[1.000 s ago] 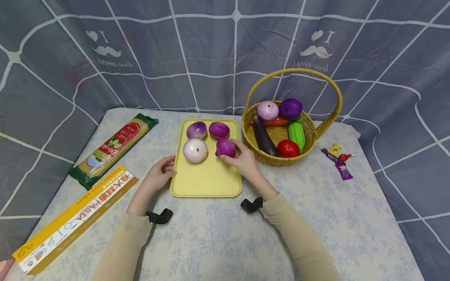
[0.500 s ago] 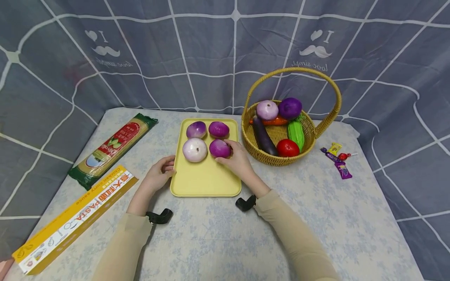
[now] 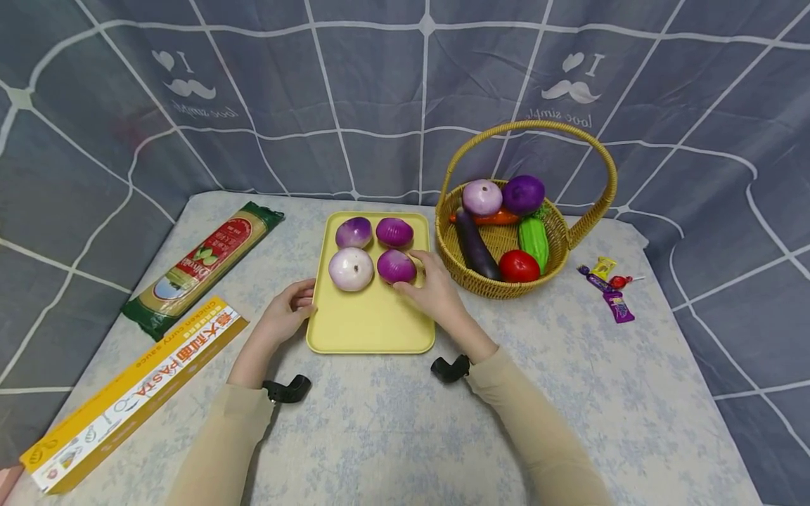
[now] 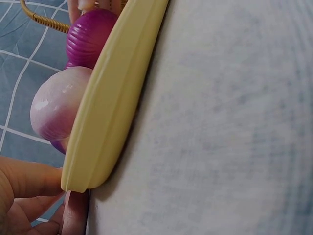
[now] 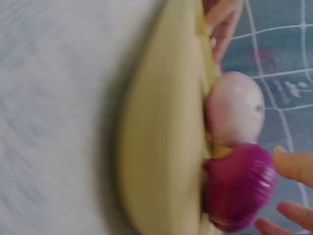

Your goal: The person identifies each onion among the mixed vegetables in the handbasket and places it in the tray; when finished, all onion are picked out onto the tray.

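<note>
1. Four onions lie on the yellow tray (image 3: 370, 327), two behind two; I'd call this batch laid out, or very nearly.
2. Magenta onion (image 3: 396, 267) sits front right on the tray, close beside the whitish onion (image 3: 351, 269). Behind them: a purple-and-white onion (image 3: 354, 232) on the left, a second magenta onion (image 3: 394, 232) on the right.
3. Right hand (image 3: 436, 287) is at the front-right onion, fingers spread apart about its outer side. From the right wrist one fingertip lies just at the skin; contact hard to settle. No grip that I can make out, so the placing seems done, with only the hand to clear away.
4. Left hand (image 3: 286, 313) pinches the tray's left edge, one digit at the rim and another below, seemingly steadying it.
5. Possibly left: a pale purple round vegetable (image 3: 482, 197) in the wicker basket (image 3: 490, 289). Whether it belongs with the others, cannot tell.
6. Looks of the magenta onion: glossy, deep colour, ribbed skin, a small pointed tip, lying on its side. Highlights suggest a hard, smooth surface, perhaps a model.
</note>
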Action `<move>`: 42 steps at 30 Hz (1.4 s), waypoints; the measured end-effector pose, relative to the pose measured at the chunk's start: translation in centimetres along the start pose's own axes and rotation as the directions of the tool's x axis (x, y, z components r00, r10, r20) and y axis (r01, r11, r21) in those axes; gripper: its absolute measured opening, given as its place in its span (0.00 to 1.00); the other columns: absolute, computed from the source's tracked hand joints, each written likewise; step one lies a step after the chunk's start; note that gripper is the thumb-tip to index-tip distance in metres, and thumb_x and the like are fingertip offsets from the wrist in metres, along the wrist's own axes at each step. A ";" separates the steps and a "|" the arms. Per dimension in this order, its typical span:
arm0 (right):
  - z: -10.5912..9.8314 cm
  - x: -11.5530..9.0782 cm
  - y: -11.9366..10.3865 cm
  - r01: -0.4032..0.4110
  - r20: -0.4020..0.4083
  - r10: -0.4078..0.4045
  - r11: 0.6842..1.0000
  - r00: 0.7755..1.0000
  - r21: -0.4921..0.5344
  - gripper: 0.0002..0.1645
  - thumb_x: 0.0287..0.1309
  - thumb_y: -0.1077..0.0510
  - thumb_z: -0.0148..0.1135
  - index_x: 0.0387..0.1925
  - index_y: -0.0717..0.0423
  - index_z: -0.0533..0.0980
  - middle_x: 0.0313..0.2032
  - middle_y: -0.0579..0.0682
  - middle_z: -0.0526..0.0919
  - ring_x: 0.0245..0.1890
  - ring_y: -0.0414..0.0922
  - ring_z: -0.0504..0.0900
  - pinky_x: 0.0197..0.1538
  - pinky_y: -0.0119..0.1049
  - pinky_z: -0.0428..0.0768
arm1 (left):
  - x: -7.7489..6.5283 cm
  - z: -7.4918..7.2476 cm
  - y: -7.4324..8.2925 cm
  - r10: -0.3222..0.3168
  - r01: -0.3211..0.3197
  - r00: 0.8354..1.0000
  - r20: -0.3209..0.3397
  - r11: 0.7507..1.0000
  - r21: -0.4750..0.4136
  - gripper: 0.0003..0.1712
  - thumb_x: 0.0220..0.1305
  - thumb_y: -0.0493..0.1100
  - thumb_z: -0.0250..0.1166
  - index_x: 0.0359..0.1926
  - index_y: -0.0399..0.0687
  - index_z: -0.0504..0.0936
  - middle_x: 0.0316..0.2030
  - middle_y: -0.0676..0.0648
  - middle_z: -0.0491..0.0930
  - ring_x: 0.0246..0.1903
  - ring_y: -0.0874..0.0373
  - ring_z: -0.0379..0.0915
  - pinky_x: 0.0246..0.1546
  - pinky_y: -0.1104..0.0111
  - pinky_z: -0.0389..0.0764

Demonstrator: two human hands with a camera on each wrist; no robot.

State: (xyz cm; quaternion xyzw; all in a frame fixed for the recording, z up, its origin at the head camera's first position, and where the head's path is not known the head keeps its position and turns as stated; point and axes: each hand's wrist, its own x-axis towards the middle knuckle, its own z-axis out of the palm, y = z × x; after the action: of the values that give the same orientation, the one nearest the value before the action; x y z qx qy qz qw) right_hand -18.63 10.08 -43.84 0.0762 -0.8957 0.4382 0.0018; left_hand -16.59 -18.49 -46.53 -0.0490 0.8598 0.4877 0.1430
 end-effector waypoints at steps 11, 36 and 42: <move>-6.1 0.0 -1.0 0.070 -0.118 -0.058 0.993 0.991 0.099 0.20 0.64 0.56 0.63 0.55 0.60 0.79 0.54 0.56 0.81 0.55 0.52 0.80 0.60 0.45 0.78 | 0.1 -0.2 0.2 0.007 -0.007 1.000 0.001 1.000 0.003 0.31 0.71 0.34 0.54 0.73 0.38 0.60 0.60 0.34 0.70 0.57 0.44 0.67 0.56 0.58 0.71; -17.1 4.9 4.1 -0.263 -0.444 0.283 0.959 0.850 0.108 0.31 0.63 0.45 0.63 0.61 0.60 0.74 0.58 0.60 0.79 0.59 0.53 0.76 0.66 0.44 0.69 | 0.0 -0.2 0.0 0.024 -0.024 1.000 0.006 1.000 0.009 0.31 0.71 0.34 0.54 0.73 0.37 0.59 0.59 0.34 0.70 0.57 0.43 0.67 0.56 0.58 0.71; -17.3 5.9 4.9 -0.306 -0.448 0.329 0.944 0.831 0.126 0.36 0.61 0.45 0.64 0.65 0.60 0.70 0.62 0.61 0.75 0.62 0.56 0.73 0.69 0.48 0.61 | -0.1 -0.2 -0.2 0.035 -0.035 0.999 0.011 0.999 0.012 0.31 0.71 0.35 0.54 0.73 0.37 0.59 0.60 0.33 0.70 0.57 0.43 0.68 0.55 0.57 0.71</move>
State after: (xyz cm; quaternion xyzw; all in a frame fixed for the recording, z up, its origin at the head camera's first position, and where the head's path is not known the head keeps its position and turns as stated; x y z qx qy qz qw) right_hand -26.22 25.83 -36.58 -0.1803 -0.8584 0.4593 0.1405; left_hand -16.49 -18.73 -46.60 -0.0304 0.8628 0.4851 0.1393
